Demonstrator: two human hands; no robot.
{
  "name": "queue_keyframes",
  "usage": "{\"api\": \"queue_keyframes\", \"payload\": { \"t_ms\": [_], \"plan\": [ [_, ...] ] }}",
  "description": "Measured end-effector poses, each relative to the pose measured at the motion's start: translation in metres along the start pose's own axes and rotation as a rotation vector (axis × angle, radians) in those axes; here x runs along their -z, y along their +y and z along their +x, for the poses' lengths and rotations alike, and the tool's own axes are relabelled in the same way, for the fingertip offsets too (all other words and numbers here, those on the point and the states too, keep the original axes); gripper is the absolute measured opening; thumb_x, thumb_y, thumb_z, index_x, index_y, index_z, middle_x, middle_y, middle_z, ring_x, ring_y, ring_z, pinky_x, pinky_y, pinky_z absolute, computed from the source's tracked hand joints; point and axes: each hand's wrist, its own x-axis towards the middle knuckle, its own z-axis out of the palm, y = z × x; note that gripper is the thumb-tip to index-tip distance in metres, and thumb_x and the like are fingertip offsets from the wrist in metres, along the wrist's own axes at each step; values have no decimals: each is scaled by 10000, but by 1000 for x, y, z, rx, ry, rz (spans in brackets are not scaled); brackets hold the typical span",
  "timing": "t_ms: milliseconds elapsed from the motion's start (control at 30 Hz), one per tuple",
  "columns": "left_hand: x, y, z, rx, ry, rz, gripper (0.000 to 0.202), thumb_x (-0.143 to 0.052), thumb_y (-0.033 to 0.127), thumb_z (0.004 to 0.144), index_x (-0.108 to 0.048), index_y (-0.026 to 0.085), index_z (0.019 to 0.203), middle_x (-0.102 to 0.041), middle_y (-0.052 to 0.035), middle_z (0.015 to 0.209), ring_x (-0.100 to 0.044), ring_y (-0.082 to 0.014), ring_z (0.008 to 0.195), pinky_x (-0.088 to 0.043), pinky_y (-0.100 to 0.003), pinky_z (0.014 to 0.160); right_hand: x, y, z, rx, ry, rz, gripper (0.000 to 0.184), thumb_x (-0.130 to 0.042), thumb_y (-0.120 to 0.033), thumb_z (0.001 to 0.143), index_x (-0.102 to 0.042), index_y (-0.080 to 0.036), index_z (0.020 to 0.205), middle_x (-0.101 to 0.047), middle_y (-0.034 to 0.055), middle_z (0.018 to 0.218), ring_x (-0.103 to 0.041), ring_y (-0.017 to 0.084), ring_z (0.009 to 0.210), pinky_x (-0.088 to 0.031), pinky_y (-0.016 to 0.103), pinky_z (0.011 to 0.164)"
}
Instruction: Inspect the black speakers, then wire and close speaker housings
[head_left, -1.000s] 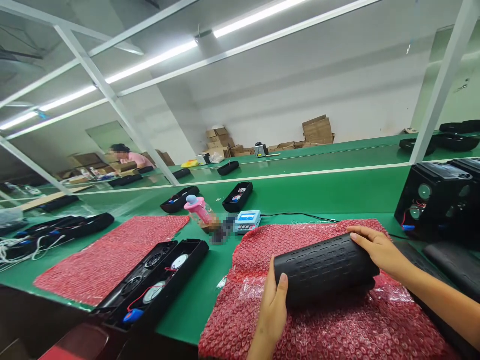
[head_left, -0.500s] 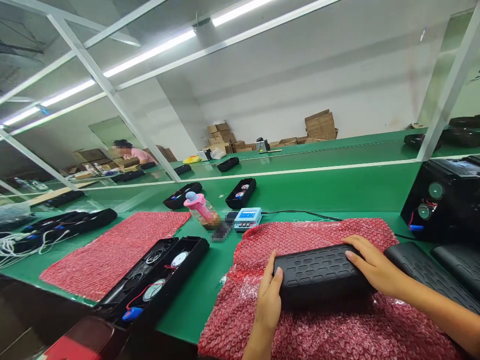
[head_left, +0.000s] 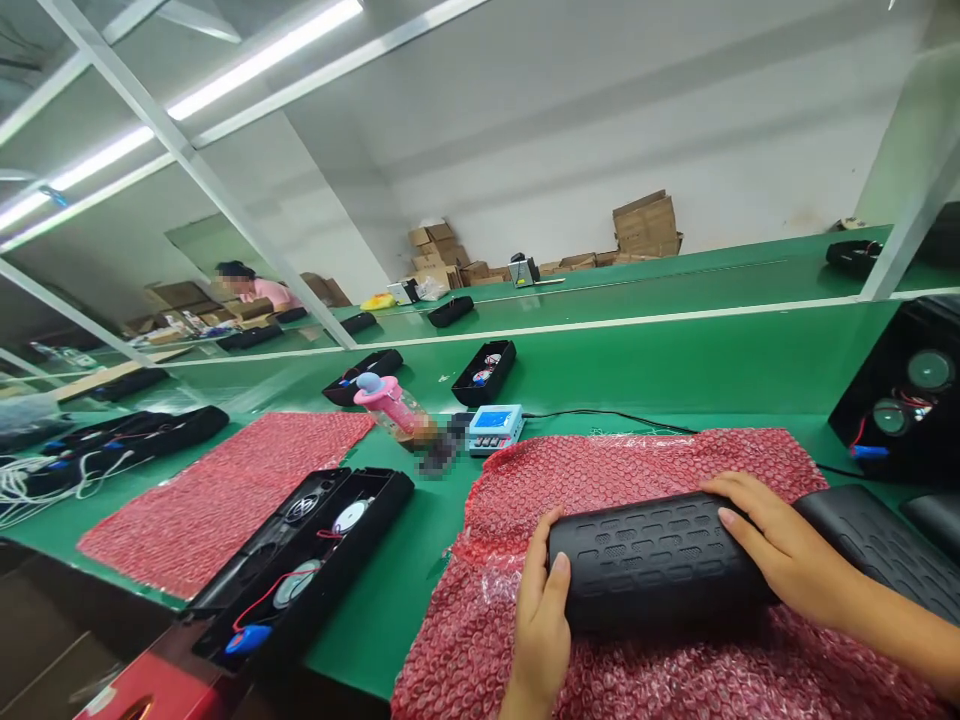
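A black speaker with a perforated grille [head_left: 645, 555] lies on its side on a red bubble-wrap sheet [head_left: 600, 480] in front of me. My left hand [head_left: 544, 620] cups its left end, thumb up against the end face. My right hand [head_left: 780, 550] rests over its right end, fingers curved on the grille. Both hands hold the speaker between them.
An open black speaker shell [head_left: 307, 550] showing drivers and wires sits at the left near the table edge. A second red bubble-wrap sheet [head_left: 217, 490], a pink bottle [head_left: 386, 400] and a small blue meter [head_left: 495, 428] lie beyond. More black grilles [head_left: 877, 545] are at right. A person [head_left: 247, 285] works far left.
The view has tilted down and shifted slightly. The speaker has rolled a little under my hands; my left hand moved lower against its end.
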Motion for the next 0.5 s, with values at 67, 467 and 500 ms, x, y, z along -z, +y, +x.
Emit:
{"api": "queue_keyframes", "payload": {
  "t_ms": [67,467,500],
  "plan": [
    [-1,-4,-8,-49,35,-17,541,-482,544,887,-518,219,1318,-476,-67,1435,-357,-240,1380,-233,-380,1183,-1,-1,-11,48,62,-68,351,-322,-402,994,-512,-248,1246,-517,93,1315,-484,262,1244,-415,565,1062],
    [-3,-8,-33,-227,93,-12,437,-461,472,928,-511,294,1324,-504,-36,1408,-385,-247,1357,-246,-372,1166,9,-1,-39,183,80,-299,388,-352,-308,992,-412,-297,1376,-381,-16,1456,-398,171,1324,-300,337,1161],
    [-3,-8,-33,-226,85,-15,451,-467,483,921,-508,291,1327,-497,-42,1414,-379,-257,1360,-239,-384,1168,9,0,-40,163,66,-287,389,-353,-310,994,-408,-304,1379,-371,-26,1463,-382,165,1336,-264,326,1176]
  ]
}}
